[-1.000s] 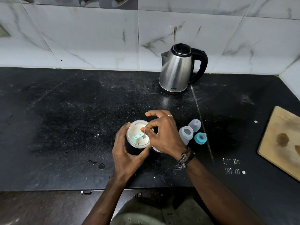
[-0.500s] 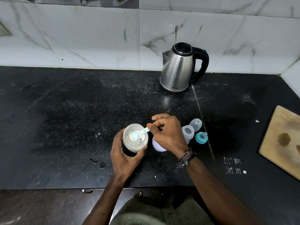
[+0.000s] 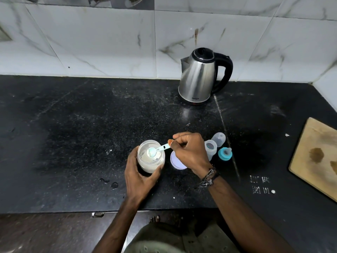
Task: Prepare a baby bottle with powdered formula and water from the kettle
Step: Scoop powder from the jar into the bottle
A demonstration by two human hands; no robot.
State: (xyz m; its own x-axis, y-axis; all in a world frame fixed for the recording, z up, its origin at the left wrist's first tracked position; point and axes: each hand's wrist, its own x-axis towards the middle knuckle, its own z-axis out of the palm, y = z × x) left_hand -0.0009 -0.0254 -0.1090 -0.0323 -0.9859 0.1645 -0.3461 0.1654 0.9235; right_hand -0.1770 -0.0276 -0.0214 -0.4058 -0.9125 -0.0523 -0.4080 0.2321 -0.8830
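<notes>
A clear jar of white formula powder (image 3: 150,160) stands on the black counter (image 3: 73,143), gripped from the near side by my left hand (image 3: 139,177). My right hand (image 3: 189,152) pinches the handle of a pale blue scoop (image 3: 157,150), whose bowl is over the jar's mouth with powder in it. The open baby bottle (image 3: 210,148) stands just right of my right hand. Its clear cap (image 3: 218,139) and teal-ringed nipple (image 3: 225,153) lie beside it. The steel kettle (image 3: 198,79) with a black handle stands at the back by the wall.
The jar's lilac lid (image 3: 176,161) lies upside down between jar and bottle, partly under my right hand. A wooden cutting board (image 3: 317,157) lies at the right edge. Water drops (image 3: 114,184) sit near the counter's front edge.
The jar was tilted toward me and now stands upright on the counter. My right hand drew back to the right, and the scoop now rests across the jar's mouth holding powder.
</notes>
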